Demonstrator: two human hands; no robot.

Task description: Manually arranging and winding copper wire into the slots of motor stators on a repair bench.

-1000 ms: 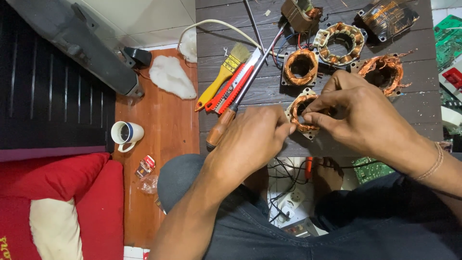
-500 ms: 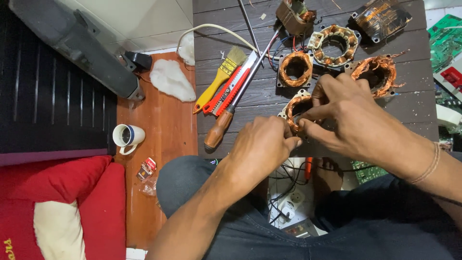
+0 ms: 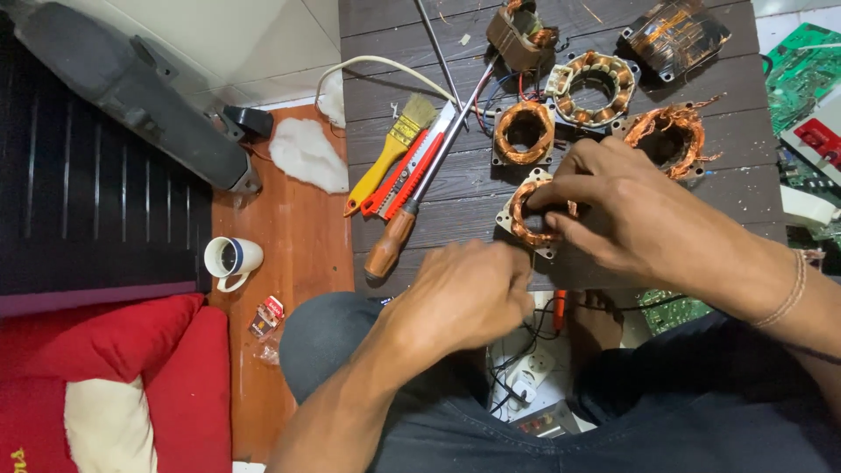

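Both hands are meeting at one copper coil (image 3: 532, 215) lying flat near the counter (image 3: 455, 201) front edge; the right hand (image 3: 631, 215) is gripping it from the right, nearer; the left hand (image 3: 464, 293) is pinching at its lower rim, just below; more coils are crowding behind.
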